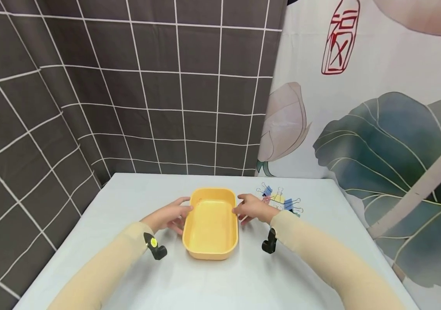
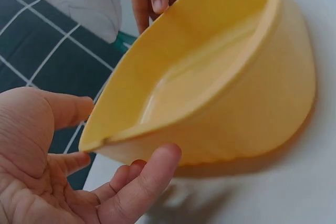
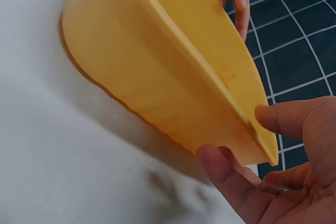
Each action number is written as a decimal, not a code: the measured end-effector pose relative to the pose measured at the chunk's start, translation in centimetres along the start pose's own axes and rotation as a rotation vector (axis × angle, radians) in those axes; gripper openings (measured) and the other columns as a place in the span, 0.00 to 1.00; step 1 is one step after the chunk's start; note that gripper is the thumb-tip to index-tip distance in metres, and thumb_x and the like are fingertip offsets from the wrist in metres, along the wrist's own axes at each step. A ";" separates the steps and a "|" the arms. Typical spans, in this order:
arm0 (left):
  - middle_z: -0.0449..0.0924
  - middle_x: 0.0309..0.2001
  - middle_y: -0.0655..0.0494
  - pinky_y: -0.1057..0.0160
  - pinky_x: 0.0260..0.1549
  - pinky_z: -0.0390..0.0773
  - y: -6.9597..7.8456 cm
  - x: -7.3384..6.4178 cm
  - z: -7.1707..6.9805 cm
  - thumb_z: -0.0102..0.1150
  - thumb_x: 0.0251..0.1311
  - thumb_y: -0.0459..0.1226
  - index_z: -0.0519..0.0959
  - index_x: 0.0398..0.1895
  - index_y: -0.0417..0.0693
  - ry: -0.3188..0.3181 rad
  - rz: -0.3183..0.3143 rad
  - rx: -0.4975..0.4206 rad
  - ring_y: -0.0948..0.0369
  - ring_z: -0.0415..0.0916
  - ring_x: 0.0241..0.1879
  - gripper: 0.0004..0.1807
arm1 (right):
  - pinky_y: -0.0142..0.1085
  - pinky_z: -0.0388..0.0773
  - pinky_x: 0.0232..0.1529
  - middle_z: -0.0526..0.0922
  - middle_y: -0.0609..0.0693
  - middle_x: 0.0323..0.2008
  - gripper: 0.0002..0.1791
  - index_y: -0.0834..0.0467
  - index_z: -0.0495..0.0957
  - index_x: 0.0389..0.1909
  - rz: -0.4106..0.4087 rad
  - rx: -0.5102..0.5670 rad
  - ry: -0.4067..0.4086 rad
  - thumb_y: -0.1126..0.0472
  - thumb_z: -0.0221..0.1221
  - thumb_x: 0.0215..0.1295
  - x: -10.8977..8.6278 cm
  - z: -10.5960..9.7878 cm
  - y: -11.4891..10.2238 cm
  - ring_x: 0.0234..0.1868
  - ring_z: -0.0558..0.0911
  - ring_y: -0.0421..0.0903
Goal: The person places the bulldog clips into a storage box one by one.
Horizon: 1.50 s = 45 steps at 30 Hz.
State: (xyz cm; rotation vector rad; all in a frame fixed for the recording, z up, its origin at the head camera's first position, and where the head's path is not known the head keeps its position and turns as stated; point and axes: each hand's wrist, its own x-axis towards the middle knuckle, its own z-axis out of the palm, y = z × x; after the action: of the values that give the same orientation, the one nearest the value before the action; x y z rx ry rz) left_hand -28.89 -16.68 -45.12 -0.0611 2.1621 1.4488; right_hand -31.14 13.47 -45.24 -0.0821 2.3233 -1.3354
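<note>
Bracketing the yellow tray (image 1: 209, 226): step in hand, as judged, = two-handed hold or positioning, one hand per long side; pickup vs. set-down can't be told from stills.
Tray pos.: mid-worktop (image 1: 205, 284), between both hands, long axis pointing away from the person; base appears to rest on the surface.
L hand (image 1: 171, 214): at tray's L side, toward far half; fingers spread, slightly bent about the rim; no firm pinch seen, exact contact unclear.
R hand (image 1: 254, 209): at R side, roughly mirroring L; fingers spread, slightly bent, tips at or near rim & outer wall; no clear pinch.
Next move: prob. calls for even inward pressure from both sides, tray kept level, if lifting or sliding; for leaving it in place, simultaneous release w/o dragging the rim.
Binder clips (image 1: 279, 198): blue, yellow & pinkish, grouped just beyond R hand, apart from tray; no legible marks.
Red writing (image 1: 340, 47): on printed cloth (image 1: 390, 60), upper R; stylised characters in vertical seal-type frame; reading uncertain.
Tray markings: no brand/label legible; small dark spot on rim, L wrist view, too small to ID.
Wrist cams (image 1: 269, 241): black, 1 per wrist; yellow spot on L unit; no readable txt.
</note>
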 end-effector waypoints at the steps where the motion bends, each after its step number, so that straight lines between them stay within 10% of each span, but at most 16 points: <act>1: 0.81 0.44 0.39 0.53 0.30 0.87 -0.1 0.0 0.2 0.52 0.74 0.44 0.48 0.81 0.55 0.005 -0.002 0.006 0.50 0.83 0.35 0.38 | 0.41 0.87 0.34 0.81 0.60 0.46 0.41 0.67 0.54 0.76 -0.003 0.016 -0.013 0.64 0.64 0.68 0.0 0.1 0.2 0.36 0.85 0.50; 10: 0.81 0.37 0.43 0.57 0.27 0.86 -0.8 0.6 1.1 0.54 0.73 0.36 0.51 0.81 0.61 0.076 -0.027 0.026 0.57 0.80 0.27 0.38 | 0.41 0.87 0.32 0.80 0.59 0.41 0.35 0.66 0.57 0.75 -0.003 0.149 -0.004 0.71 0.58 0.71 -0.1 0.7 1.0 0.30 0.84 0.48; 45: 0.81 0.41 0.43 0.62 0.24 0.85 2.2 5.3 2.9 0.55 0.73 0.34 0.54 0.81 0.63 0.078 -0.010 -0.118 0.61 0.77 0.24 0.38 | 0.38 0.85 0.33 0.81 0.59 0.38 0.25 0.69 0.67 0.69 0.012 0.070 0.118 0.69 0.56 0.74 1.9 -3.4 1.6 0.28 0.81 0.47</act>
State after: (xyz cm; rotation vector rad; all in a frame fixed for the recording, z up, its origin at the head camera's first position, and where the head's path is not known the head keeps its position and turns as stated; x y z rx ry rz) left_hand -32.98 -11.93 -46.42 -0.1734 2.1318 1.5919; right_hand -33.92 16.51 -45.82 0.0335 2.3667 -1.4507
